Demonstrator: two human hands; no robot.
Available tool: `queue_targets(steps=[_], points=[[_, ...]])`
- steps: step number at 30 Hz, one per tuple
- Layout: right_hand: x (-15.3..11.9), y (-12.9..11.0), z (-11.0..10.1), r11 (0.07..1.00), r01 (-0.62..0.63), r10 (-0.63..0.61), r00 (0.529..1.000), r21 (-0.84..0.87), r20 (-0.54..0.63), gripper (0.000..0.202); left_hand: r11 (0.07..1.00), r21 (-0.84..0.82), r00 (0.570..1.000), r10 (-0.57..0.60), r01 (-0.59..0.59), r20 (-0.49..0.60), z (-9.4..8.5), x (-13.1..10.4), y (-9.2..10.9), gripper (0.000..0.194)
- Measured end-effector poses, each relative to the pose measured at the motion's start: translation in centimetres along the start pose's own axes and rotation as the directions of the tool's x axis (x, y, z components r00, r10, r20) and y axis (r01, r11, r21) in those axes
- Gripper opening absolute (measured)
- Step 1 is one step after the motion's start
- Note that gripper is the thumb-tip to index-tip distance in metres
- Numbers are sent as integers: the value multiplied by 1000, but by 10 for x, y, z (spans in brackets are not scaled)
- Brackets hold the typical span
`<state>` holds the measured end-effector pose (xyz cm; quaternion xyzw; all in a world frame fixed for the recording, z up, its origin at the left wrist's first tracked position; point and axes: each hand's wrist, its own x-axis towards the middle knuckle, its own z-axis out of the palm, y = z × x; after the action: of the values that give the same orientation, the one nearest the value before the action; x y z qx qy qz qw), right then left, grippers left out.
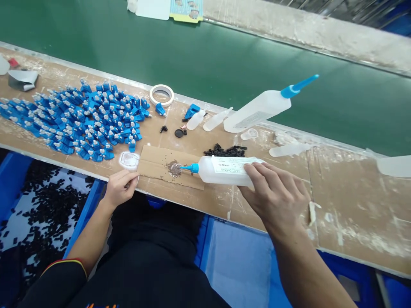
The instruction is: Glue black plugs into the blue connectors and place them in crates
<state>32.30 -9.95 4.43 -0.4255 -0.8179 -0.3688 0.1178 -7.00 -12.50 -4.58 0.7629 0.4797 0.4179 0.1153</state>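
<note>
My right hand (278,188) is wrapped round a white glue bottle (221,170), which lies nearly level with its blue nozzle pointing left. The nozzle tip is at a wet, shiny patch (175,168) on a flat strip of cardboard (154,164). At the strip's left end, my left hand (121,187) pinches its edge between thumb and fingers. Just behind the bottle lies a heap of small black parts (224,150). Left of the strip there is a white-outlined mark (129,160) on the bench.
Many blue parts with white tips (96,119) cover the bench's left side. Behind stand a tape roll (162,95), small white bottles (195,120) and a larger bottle with a blue nozzle (257,112). A blue bin of black pieces (48,214) sits below left. A green surface (192,60) runs beyond.
</note>
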Motion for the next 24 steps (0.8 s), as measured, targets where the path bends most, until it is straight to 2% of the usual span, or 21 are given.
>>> queue_targets(steps=[11,14,18,24], points=[[0,4,2,999,21,-22,999,25,38,31,999,-11,999,-43,43,-5,1,-1,-1,11],[-6,5,5,998,-39,34,994,53,106,28,999,1,999,-53,53,10,0,-1,-1,11],[-14,5,8,976,-174,141,963,131,227,27,996,27,996,-84,83,41,-1,-1,0,13],[-16,4,9,988,-134,118,977,80,180,28,997,30,997,-73,72,35,0,-1,0,13]])
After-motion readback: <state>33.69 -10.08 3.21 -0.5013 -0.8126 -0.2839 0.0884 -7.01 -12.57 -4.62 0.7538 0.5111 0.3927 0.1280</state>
